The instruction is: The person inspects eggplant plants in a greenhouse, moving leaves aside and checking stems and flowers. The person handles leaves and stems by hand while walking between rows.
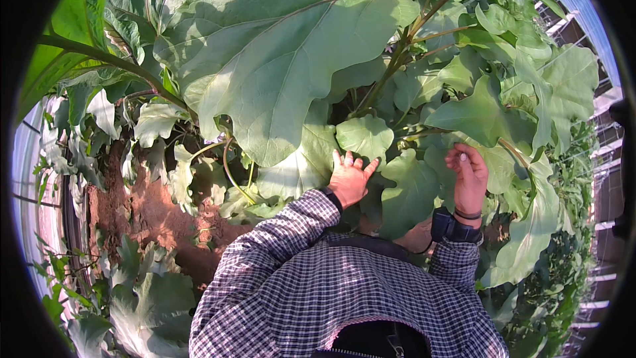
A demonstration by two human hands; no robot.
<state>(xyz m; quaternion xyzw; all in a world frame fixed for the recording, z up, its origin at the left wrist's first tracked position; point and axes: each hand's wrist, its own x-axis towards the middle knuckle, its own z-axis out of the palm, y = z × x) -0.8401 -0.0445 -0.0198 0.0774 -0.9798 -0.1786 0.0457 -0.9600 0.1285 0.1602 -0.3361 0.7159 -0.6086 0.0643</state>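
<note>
My left hand (350,177) has its fingers spread at the lower edge of a small rounded leaf (365,135), with nothing gripped in it. To the right, my right hand (468,174) is raised in front of large green leaves, its fingers curled and the thumb up; whether something small is between them cannot be told. A lobed leaf (411,191) hangs between both hands. Above them rises the branching stem (397,57) of a leafy plant that looks like eggplant. A very large leaf (283,54) spreads over the upper middle.
Reddish bare soil (164,214) shows at the left, with more broad leaves (154,308) below it. A thick stem (119,62) crosses the upper left. Foliage crowds the right side, beside a greenhouse structure (603,179). Thin cords run through the plants at the upper right.
</note>
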